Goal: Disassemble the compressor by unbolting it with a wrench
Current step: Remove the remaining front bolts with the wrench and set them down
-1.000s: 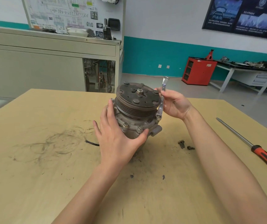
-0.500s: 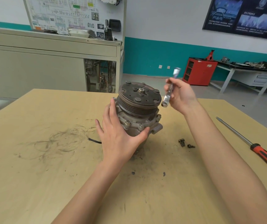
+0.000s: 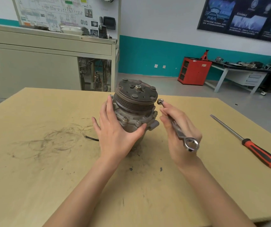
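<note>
The grey metal compressor stands upright on the wooden table, its dark pulley disc and centre nut on top and several bolts around its flange. My left hand wraps around its near left side, thumb against the front. My right hand holds a silver ring wrench just right of the compressor. The wrench lies diagonally across the hand, one ring end up beside the pulley, the other end pointing down toward me. It touches no bolt.
A long screwdriver with a red and black handle lies on the table's right side. A black wire end sticks out left of the compressor. Beyond the table stand a beige cabinet and a red tool cabinet.
My right hand lifted the wrench off a flange bolt, then swung it down and turned it over, so it now lies diagonally beside the compressor. My left hand stayed on the compressor.
</note>
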`<control>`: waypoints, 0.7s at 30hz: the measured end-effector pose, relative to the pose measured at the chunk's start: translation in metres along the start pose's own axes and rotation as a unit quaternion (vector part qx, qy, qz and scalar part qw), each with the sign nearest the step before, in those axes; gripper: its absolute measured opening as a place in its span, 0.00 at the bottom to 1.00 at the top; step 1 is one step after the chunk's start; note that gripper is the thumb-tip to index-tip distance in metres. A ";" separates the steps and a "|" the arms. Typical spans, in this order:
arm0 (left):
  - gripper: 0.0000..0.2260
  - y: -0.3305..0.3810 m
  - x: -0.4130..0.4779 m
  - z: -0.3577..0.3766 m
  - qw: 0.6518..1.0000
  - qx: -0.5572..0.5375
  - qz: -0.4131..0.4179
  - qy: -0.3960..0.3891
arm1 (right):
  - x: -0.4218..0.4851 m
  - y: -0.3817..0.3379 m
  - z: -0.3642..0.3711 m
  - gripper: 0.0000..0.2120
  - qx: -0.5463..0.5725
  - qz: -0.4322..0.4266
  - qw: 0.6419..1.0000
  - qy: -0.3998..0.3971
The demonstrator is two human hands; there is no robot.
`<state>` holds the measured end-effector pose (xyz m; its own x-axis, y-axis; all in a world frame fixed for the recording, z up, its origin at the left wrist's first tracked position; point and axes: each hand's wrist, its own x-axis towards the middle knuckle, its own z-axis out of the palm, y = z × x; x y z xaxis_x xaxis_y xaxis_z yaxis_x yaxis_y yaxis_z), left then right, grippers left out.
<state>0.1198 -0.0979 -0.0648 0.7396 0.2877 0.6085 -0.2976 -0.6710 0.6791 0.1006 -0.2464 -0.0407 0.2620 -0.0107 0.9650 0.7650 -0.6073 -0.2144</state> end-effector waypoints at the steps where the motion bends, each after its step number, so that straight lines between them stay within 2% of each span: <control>1: 0.54 0.000 0.000 0.000 1.000 0.001 0.000 -0.001 | -0.005 -0.001 0.003 0.17 0.003 0.011 1.000 0.004; 3: 0.54 0.000 0.000 -0.001 1.000 0.003 0.001 -0.003 | -0.013 -0.003 0.007 0.17 0.016 0.028 0.999 0.002; 9: 0.54 0.000 0.000 -0.001 1.000 0.000 -0.001 -0.003 | -0.027 -0.004 0.011 0.17 -0.043 0.001 0.999 0.016; 11: 0.54 0.001 0.000 -0.001 1.000 0.000 -0.001 -0.002 | -0.031 -0.005 0.013 0.13 -0.009 0.033 0.999 0.031; 12: 0.54 0.001 0.000 -0.001 1.000 0.000 -0.001 -0.001 | -0.031 -0.005 0.012 0.10 0.044 0.084 0.994 0.046; 13: 0.54 0.001 0.000 -0.001 1.000 0.000 0.000 -0.001 | -0.029 -0.005 0.012 0.07 0.122 0.154 0.979 0.058; 15: 0.53 0.000 0.000 -0.001 1.000 -0.001 -0.001 -0.005 | -0.022 0.003 0.010 0.07 0.282 0.265 0.918 0.092; 17: 0.53 0.000 0.001 -0.001 1.000 -0.001 -0.002 -0.008 | -0.013 0.021 0.002 0.07 0.349 0.329 0.871 0.109; 19: 0.53 0.001 0.001 -0.002 1.000 0.001 -0.001 -0.006 | 0.001 0.046 -0.007 0.06 0.370 0.385 0.843 0.062; 21: 0.53 0.001 0.001 -0.002 1.000 -0.001 0.001 -0.005 | 0.016 0.073 -0.015 0.07 0.379 0.441 0.813 -0.037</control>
<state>0.1191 -0.0971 -0.0631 0.7457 0.2794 0.6049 -0.3003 -0.6695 0.6794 0.1518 -0.3025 -0.0387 0.9185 -0.1123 0.3791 0.3954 0.2751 -0.8764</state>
